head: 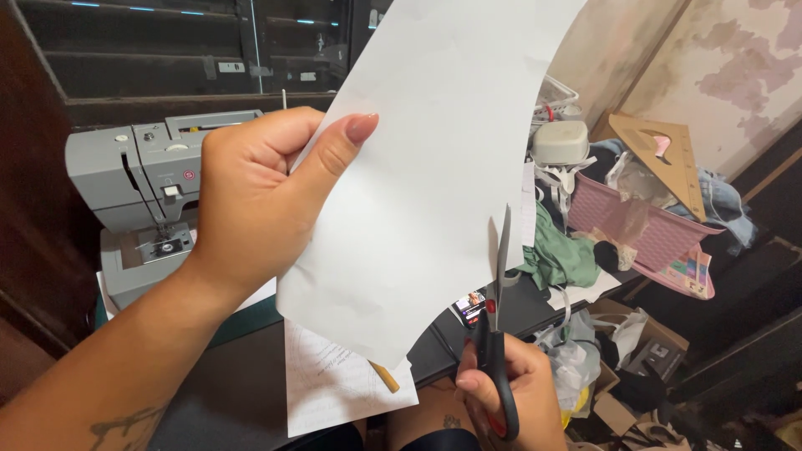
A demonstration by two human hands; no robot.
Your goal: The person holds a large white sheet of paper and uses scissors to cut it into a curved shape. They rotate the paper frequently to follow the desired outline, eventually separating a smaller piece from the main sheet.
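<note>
Pinching the white paper sheet (434, 167) in your left hand (259, 196), you hold it up-left of your right hand (501, 384), whose grip closes on scissors (497, 326) pointing upward along its right edge.

Two hands: left hand (251, 200), right hand (510, 388). One large white sheet of paper (426, 175). One pair of scissors (497, 334). One grey sewing machine (146, 196). One printed sheet (334, 388) on the bench (225, 384). One yellow pencil (385, 377). One pink basket (647, 234). One wooden set square (668, 159). One green cloth (560, 255). One phone (469, 307). One cardboard box (643, 334) on the floor.
</note>
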